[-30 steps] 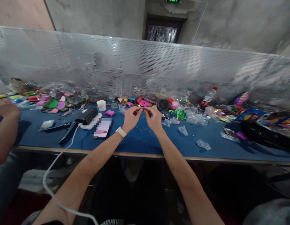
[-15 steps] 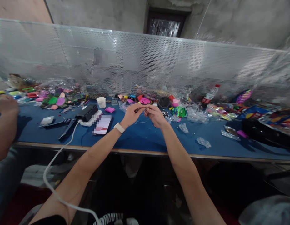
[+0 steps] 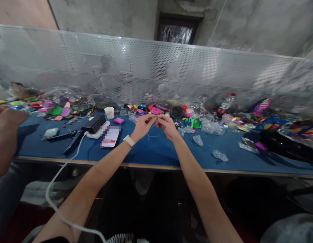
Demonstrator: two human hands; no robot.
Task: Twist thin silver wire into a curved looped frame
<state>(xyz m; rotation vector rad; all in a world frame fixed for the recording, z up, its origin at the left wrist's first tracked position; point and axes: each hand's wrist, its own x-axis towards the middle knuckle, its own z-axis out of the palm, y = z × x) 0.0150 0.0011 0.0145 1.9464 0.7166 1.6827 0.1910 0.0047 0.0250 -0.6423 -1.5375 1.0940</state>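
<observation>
My left hand (image 3: 143, 126) and my right hand (image 3: 167, 125) meet fingertip to fingertip above the blue table (image 3: 151, 153). Both are closed in a pinch; whatever lies between the fingers is too small to make out. A thin pale thread (image 3: 153, 136) curves just below them, and I cannot tell whether it runs up into the fingers. Behind the hands sits a pink clay piece with a face (image 3: 155, 110). Right of my right hand is a green textured clay piece (image 3: 193, 122). A phone (image 3: 110, 137) with a lit screen lies left of my left wrist.
A black box (image 3: 94, 123), a white cable (image 3: 49, 192), a paper cup (image 3: 109, 112) and a pink packet (image 3: 118, 120) are on the left. A bottle (image 3: 225, 105), crumpled plastic (image 3: 220, 155) and a black bag (image 3: 288, 145) lie right. Another person's hand (image 3: 12, 118) rests far left.
My hands stay together at nearly the same spot, with the fingers shifted slightly. The other person's hand at the far left has moved a little right. The view has tilted slightly.
</observation>
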